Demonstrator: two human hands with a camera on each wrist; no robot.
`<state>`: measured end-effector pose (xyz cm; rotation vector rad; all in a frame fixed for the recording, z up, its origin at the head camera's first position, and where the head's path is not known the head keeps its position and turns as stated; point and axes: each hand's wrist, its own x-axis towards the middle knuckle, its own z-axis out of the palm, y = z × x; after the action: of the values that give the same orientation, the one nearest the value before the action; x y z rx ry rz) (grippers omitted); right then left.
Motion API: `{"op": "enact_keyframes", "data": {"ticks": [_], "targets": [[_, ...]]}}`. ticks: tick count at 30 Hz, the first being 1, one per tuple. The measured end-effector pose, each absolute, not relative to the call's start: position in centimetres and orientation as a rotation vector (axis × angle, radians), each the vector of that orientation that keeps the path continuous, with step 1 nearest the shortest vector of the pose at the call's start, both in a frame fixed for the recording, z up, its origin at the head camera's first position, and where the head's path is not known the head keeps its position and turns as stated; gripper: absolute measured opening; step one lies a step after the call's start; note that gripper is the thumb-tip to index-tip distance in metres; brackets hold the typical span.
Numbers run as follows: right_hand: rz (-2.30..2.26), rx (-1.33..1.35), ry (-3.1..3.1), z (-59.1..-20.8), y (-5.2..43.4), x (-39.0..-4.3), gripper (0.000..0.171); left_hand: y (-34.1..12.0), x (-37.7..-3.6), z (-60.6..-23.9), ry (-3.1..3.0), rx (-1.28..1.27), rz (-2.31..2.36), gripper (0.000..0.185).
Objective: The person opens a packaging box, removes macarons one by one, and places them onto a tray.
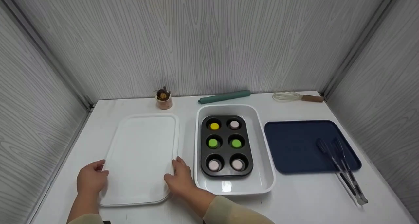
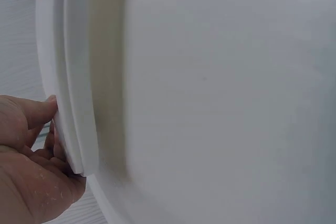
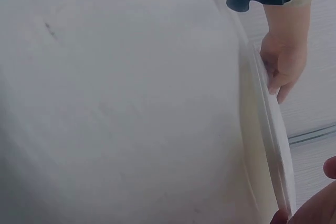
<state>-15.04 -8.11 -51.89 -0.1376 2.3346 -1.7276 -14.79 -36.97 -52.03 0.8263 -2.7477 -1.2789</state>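
Two hands are holding a flat white lid by its long sides.

The lid is lying flat on the white table, with its long way pointing from the person toward the back wall. The left hand is curling its fingers against the lid's left edge, near the close corner. The right hand is gripping the right edge, thumb on top. Just past the right fingers a white tub is sitting, holding a black muffin pan with little colored rounds. Farther right, tongs are lying on a blue tray.
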Motion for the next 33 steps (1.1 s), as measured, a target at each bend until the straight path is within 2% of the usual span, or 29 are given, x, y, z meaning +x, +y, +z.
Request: {"op": "enact_keyframes", "data": {"ticks": [12,21,28,33], "targets": [[-1.526,-0.152,2.363,-52.0,-8.7,-14.5,0.071,-36.8,-14.3,-53.5,-2.683,0.967,-1.216,0.053],[-1.448,-0.196,2.337,-51.1,-8.7,-13.9,0.077,-36.2,-14.5,-53.5,-2.705,1.031,-1.068,0.045],[-1.384,-0.389,2.323,-48.5,-6.5,-13.5,0.076,-35.4,-15.2,-53.0,-2.693,1.055,-1.078,0.051],[-1.469,-0.607,2.328,-45.8,-2.6,-13.9,0.074,-33.4,-15.8,-51.4,-2.618,0.997,-1.111,0.056]]}}
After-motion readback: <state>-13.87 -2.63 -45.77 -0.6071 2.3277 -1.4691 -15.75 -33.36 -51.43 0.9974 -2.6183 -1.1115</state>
